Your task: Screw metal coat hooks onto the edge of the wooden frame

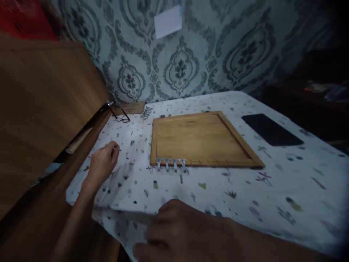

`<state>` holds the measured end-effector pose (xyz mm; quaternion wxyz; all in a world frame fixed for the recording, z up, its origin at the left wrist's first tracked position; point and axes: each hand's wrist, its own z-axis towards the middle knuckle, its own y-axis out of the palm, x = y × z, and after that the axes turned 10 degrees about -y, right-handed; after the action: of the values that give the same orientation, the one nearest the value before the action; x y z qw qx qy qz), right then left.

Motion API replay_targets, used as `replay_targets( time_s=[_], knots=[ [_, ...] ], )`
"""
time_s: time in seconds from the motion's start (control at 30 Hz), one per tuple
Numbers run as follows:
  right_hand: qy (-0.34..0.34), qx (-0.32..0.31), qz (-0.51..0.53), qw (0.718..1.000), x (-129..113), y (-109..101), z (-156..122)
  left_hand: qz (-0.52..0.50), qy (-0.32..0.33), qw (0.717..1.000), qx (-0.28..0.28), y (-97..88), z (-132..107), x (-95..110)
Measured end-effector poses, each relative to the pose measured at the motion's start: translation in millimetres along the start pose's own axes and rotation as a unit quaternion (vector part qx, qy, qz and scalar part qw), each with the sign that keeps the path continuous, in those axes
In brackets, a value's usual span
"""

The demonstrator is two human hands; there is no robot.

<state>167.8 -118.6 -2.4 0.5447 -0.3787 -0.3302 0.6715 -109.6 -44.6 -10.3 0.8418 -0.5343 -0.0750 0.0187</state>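
Note:
My left hand (104, 161) rests on the patterned tablecloth (169, 193), left of a wooden board with a raised rim (188, 140). Its fingers are curled together, and whatever lies in them is hidden or too small to name. Low in the view, by the table's front edge, my right hand (174, 229) is closed with knuckles up; its fingertips are hidden. Several small clear clips (171, 164) stand in a row at the board's near left edge. Neither hand touches the board.
Eyeglasses (121, 115) and a flat piece of cardboard (132, 108) lie at the back left, beside a cluster of small clear pieces (147, 112). A flat black rectangular thing (271, 129) lies right of the board. A wooden cabinet (46, 109) borders the left; a papered wall (180, 65) stands behind.

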Motion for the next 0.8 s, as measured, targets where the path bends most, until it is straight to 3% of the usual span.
replay_targets(
  time_s=[0.1, 0.23, 0.33, 0.6, 0.8],
  knots=[
    [0.016, 0.069, -0.072, 0.995, 31.9, -0.7, -6.6, 0.04, -0.021, 0.997, -0.069, 9.1, 19.2, -5.7],
    [0.082, 0.124, -0.149, 0.978, 53.5, -2.2, -42.4, 0.04, -0.022, 0.988, -0.151, 26.2, 49.4, -2.1],
    [0.113, 0.175, -0.171, 0.963, 69.4, -10.2, -69.5, 0.034, -0.018, 0.983, -0.18, 44.7, 72.6, 7.6],
    [0.246, 0.244, -0.237, 0.908, 86.1, -9.8, -125.1, 0.062, -0.02, 0.984, -0.165, 94.7, 130.7, 49.6],
    [0.276, 0.26, -0.224, 0.898, 83.3, -4.6, -130.2, 0.079, -0.052, 0.984, -0.15, 116.3, 166.3, 65.0]
  ],
)
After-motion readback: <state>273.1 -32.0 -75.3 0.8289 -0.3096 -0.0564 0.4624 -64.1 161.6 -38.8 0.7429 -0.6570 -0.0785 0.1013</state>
